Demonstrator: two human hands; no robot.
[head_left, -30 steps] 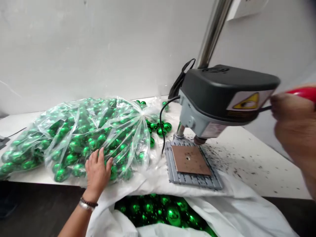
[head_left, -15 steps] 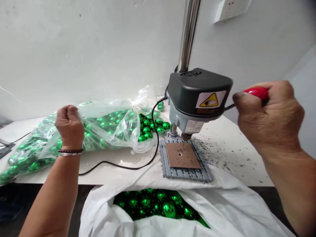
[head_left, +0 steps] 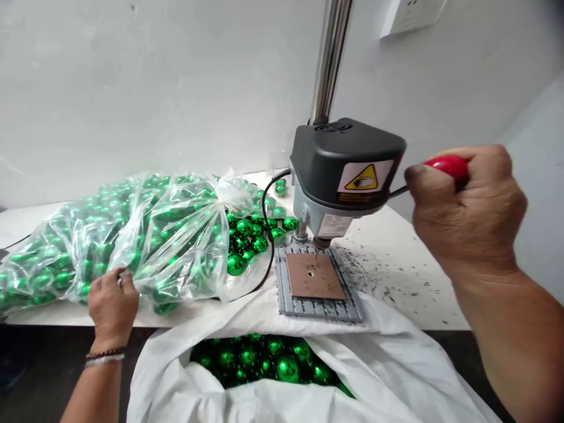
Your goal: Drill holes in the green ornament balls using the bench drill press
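My right hand (head_left: 467, 205) is wrapped round the red knob (head_left: 448, 167) on the lever of a small bench drill press (head_left: 348, 170). Below the chuck, a brown square board (head_left: 314, 276) with a small hole lies on the grey ribbed base (head_left: 356, 311). At the left, my left hand (head_left: 112, 302) has its fingers closed on the front of a clear plastic bag (head_left: 176, 235); the fingertips are partly hidden. Shiny green balls (head_left: 247, 229) fill the bag and spill out of its right end.
A white cloth sack (head_left: 185, 393) at the table's front edge holds more green balls (head_left: 286, 369). Dark shavings (head_left: 379, 276) are scattered right of the base. A black cable (head_left: 267, 235) runs between bag and drill. A socket (head_left: 414, 14) is on the wall.
My left hand has come down and slightly left, and the lifted plastic now lies lower over the balls. My right hand stays on the knob. The view has shifted slightly.
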